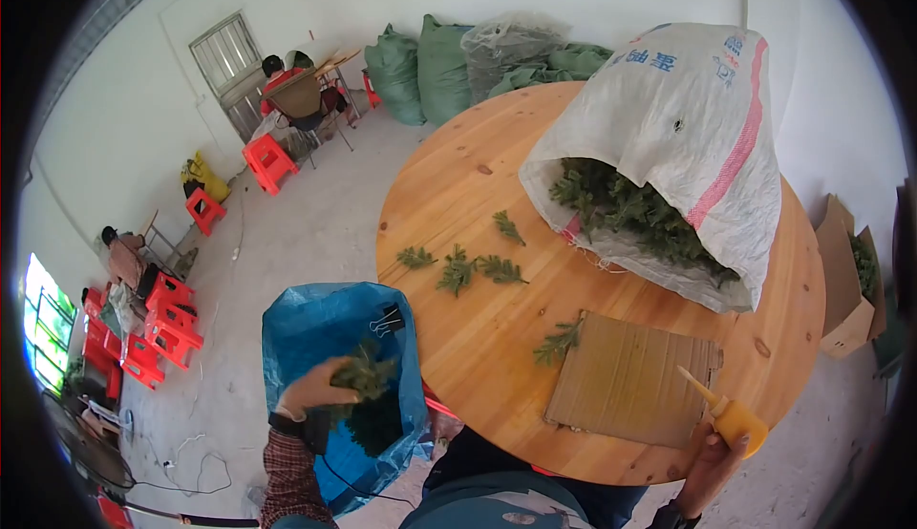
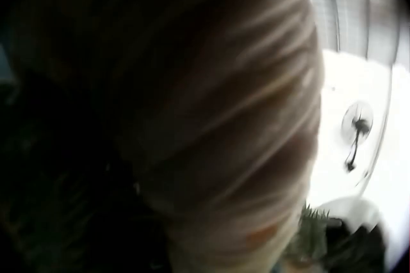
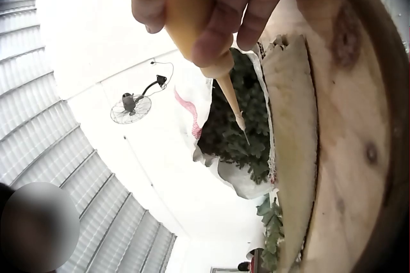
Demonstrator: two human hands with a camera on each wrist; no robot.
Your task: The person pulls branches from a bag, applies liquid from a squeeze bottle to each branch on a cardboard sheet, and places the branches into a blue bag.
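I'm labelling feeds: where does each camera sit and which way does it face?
Head: on the head, facing forward and down at the round table; left hand, right hand and torso show.
Left wrist: on that wrist, past, apparently, the dark left hand toward a wall fan.
Right wrist: on that wrist, looking along the yellow bottle toward the white sack; right hand shows.
Shared: head and right wrist both show bottle and sack.

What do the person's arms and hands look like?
The left sleeve is brownish-red and checked, with a dark band at the wrist and a thin black cable nearby. The left hand might wear a thin, wrinkly glove; it's too blurry to tell. The right hand looks bare, with another dark band at its wrist.
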